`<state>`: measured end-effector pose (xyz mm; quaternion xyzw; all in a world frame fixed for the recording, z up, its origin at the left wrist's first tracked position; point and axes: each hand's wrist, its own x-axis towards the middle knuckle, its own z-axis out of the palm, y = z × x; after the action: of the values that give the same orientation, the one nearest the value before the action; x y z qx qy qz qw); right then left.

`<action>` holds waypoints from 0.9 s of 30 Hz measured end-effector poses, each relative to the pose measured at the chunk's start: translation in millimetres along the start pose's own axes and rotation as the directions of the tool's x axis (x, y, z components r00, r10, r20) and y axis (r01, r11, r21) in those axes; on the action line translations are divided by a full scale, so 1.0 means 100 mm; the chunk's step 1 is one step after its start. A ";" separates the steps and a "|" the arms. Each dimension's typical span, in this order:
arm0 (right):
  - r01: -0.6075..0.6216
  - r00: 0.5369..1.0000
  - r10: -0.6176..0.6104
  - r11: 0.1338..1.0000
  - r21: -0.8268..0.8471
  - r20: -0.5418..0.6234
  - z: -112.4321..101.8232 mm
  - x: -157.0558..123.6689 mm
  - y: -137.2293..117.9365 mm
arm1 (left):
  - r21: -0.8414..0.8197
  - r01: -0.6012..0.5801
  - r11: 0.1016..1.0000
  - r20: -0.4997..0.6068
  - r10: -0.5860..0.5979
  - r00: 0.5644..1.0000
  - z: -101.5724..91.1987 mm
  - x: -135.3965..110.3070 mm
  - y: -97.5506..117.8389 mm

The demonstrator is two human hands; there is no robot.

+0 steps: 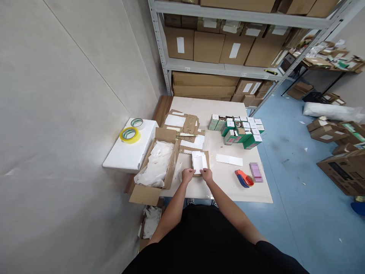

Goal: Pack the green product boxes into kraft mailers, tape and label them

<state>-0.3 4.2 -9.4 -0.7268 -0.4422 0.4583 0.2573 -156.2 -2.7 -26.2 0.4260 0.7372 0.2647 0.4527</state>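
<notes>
Head view: my left hand point(187, 175) and right hand point(207, 175) have their fingers drawn together on the near corners of the white piece point(200, 161), one hand to each side. It lies over brown cardboard point(207, 155), near the front of the tabletop point(222, 184). How hard I pinch, I cannot tell.

To do this well, I think both corners want equal, light pressure, with the white piece squared to the cardboard so neither side creases or skews.

The front edge runs close on my side, under my forearms, so pulling far toward me would be risky. On my left, the carton point(171, 167) stands near and limits that elbow; flat cardboard point(190, 125) lies beyond my work. My better room is rightward: a bare stretch reaches to the tape dispenser point(244, 179), with the white strip point(229, 160) lying beyond it.
</notes>
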 end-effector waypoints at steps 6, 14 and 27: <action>0.030 0.994 -0.039 0.996 -0.086 -0.099 0.03 0.05 0.04 | 0.076 0.055 0.996 -0.023 -0.053 0.998 0.05 -0.02 0.01; 0.054 0.992 -0.075 0.980 -0.189 -0.105 0.21 0.00 0.15 | 0.160 0.087 0.983 -0.046 -0.080 0.996 0.00 -0.10 0.00; -0.066 0.998 0.055 0.927 -0.368 -0.041 0.19 0.04 0.06 | 0.269 0.144 0.952 -0.060 -0.132 0.989 0.01 -0.14 0.15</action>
<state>-14.1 4.1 -24.5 -0.7822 -0.4940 0.3638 0.1083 -146.5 -7.0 -8.9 0.4261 0.8038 0.1373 0.3919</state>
